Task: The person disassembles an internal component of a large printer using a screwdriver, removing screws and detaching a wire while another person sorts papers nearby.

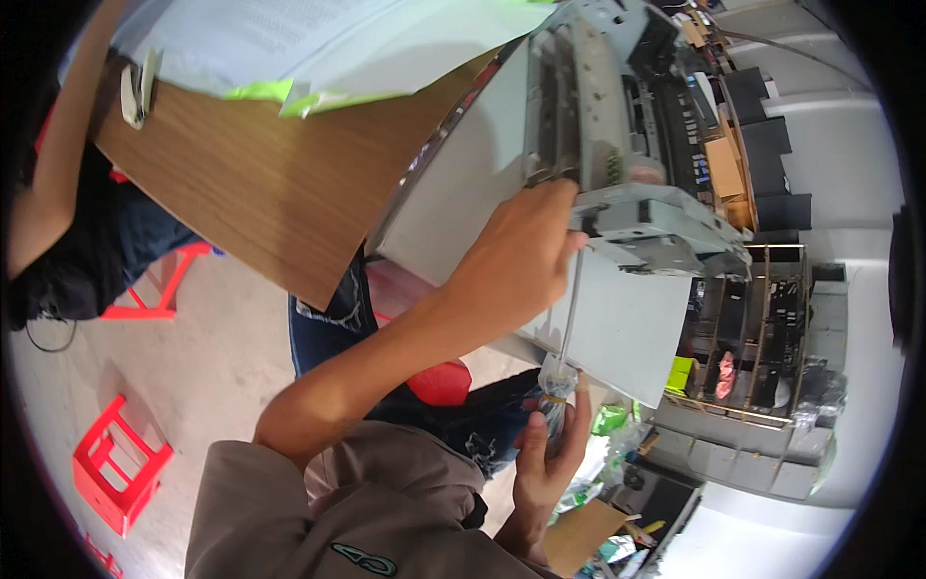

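An opened printer frame [617, 125] with long rollers and grey metal side plates stands on a white-topped table [617, 338]. My left hand [526, 251] reaches to its near end. The fingers are closed at the roller end by the side plate, and the thumb lies beside a thin metal shaft. That shaft runs down to a clear grip with a yellowish band; it looks like a screwdriver [558, 384]. Held low by the table's edge, the grip is in the closed fingers of my right hand [550, 449]. The shaft's upper tip is hidden by the printer frame.
A brown wooden table [260, 164] adjoins on the left, bearing papers [318, 48] and a stapler [138, 92]. Another person's arm [58, 164] is at its far left. Red stools [121, 463] stand on the floor. Shelves [743, 338] and a box of scraps [666, 502] are to the right.
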A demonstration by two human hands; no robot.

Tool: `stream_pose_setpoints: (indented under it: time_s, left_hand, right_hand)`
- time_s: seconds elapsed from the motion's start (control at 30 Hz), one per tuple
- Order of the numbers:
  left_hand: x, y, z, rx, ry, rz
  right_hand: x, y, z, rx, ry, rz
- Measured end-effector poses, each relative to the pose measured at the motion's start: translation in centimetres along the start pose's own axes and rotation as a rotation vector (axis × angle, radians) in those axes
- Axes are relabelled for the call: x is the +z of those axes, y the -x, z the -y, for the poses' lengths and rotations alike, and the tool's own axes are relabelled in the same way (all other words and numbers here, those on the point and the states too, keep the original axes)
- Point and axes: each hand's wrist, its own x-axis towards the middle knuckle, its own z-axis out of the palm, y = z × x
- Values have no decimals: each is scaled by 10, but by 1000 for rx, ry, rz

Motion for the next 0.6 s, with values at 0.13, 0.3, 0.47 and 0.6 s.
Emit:
stream_pose_setpoints:
  time_s: [0.13,0.3,0.47,0.6]
  left_hand:
    - [3,-8,1,-173,-26,194]
    - [2,-11,6,-74,-159,177]
    - [7,-13,8,31,-227,191]
    - [3,-19,-5,-118,-145,263]
  right_hand:
    - [-9,-9,-3,-38,117,76]
    - [-22,-17,-4,127,-301,185]
    - [-40,-25,-7,374,-1062,379]
    - [-46,-30,-20,548,-1469,516]
